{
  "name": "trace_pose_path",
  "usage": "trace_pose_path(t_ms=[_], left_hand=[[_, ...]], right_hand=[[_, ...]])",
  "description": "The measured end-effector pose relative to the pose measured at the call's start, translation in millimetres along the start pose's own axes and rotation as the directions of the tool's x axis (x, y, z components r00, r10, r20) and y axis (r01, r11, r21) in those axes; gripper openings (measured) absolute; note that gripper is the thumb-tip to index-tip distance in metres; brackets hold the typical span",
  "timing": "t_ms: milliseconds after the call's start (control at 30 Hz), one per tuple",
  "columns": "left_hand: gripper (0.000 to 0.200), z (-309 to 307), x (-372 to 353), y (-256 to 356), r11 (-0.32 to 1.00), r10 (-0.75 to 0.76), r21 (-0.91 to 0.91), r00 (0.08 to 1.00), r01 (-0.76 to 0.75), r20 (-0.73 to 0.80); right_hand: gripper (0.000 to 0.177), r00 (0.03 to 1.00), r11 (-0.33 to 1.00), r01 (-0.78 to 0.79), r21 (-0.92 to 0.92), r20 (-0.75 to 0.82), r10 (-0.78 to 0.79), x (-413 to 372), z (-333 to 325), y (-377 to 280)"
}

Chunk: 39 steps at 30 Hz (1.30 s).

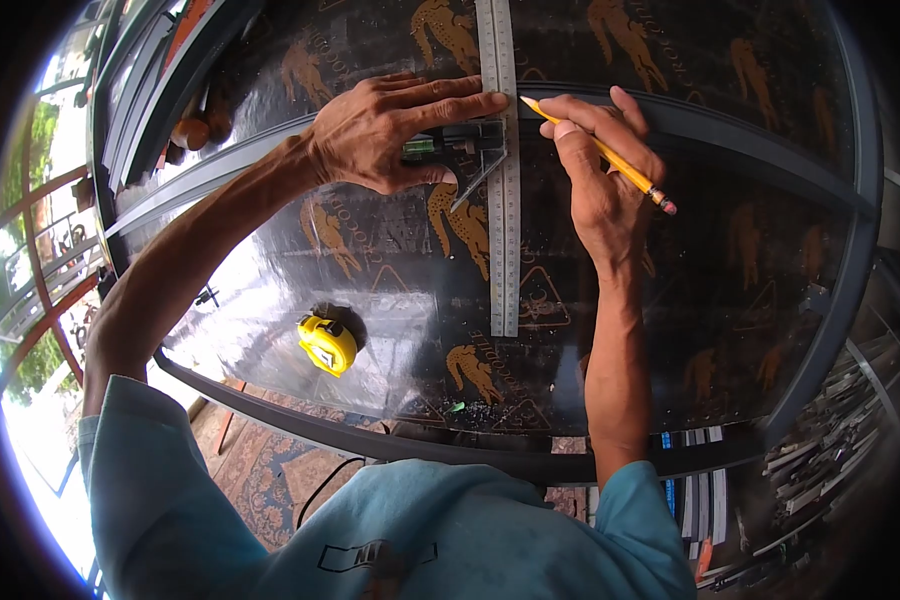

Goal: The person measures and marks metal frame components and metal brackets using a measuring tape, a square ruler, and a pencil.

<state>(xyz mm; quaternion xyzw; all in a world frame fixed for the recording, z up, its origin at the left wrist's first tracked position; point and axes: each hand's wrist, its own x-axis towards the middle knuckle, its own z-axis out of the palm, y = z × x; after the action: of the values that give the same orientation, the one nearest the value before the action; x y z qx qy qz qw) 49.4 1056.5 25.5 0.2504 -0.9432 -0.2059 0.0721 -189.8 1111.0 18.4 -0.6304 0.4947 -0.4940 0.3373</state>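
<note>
1. Looking down from the head view, the only one there is, I see the left hand [382,132] laid over the square head [490,133], fingers stretched side by side with a fingertip reaching onto the steel ruler [504,240], thumb bent round on the near side. It looks a firm hold, though the palm hides part of the contact.

2. Just right of that grip, the right hand [605,195] pinches a yellow pencil [628,170] between thumb and fingers, writing fashion. The eraser end slants back toward the wrist; the sharpened tip points at the ruler's right edge, very near it. Whether the lead touches anything, I can't tell.

3. Beneath both grips a grey metal bar [710,118] crosses from side to side, the ruler lying across it. The dark panel [400,300] with its gold crocodile prints spreads around and below them.

4. Nearer the person's body than the left grip, a yellow tape measure [327,345] sits on the panel, well apart from either hand.

5. To my eye, the step in hand is marking the bar along the ruler. The next move would call for a motionless left hand, the square head snug to the bar, and a light stroke with the lead close against the ruler's edge.
</note>
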Motion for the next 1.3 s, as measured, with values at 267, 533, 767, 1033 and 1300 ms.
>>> trace_pose_path(t_ms=[267, 533, 767, 1033, 1300], left_hand=[[0.081, -0.1, 0.6, 0.5, 1.000, 0.009, -0.011, 1.000, -0.009, -0.015], [0.079, 1.5, 0.1, 0.2, 1.000, 0.004, 0.024, 1.000, -0.004, -0.008], [0.079, 2.6, 0.0, -1.8, 1.000, 0.018, 0.007, 1.000, -0.018, -0.012], [0.085, 2.3, -1.6, -1.1, 1.000, -0.023, -0.008, 0.999, 0.023, 0.045], [0.086, 3.2, -1.9, -1.5, 1.000, -0.019, -0.014, 0.999, 0.020, 0.032]], right_hand=[[0.013, 1.000, 0.998, 0.012, -0.062, 0.018, -0.011, 0.4, 0.0, -2.3], [0.013, 1.000, 0.998, 0.012, -0.056, 0.021, -0.011, 0.0, 0.6, -0.8], [0.011, 1.000, 0.998, 0.012, -0.058, 0.012, -0.012, -0.6, 0.7, 0.5], [0.008, 0.996, 0.989, 0.087, -0.118, 0.034, -0.084, -1.5, 0.2, 1.7], [0.008, 0.996, 0.991, 0.087, -0.103, 0.035, -0.084, -1.0, 0.3, 1.9]])
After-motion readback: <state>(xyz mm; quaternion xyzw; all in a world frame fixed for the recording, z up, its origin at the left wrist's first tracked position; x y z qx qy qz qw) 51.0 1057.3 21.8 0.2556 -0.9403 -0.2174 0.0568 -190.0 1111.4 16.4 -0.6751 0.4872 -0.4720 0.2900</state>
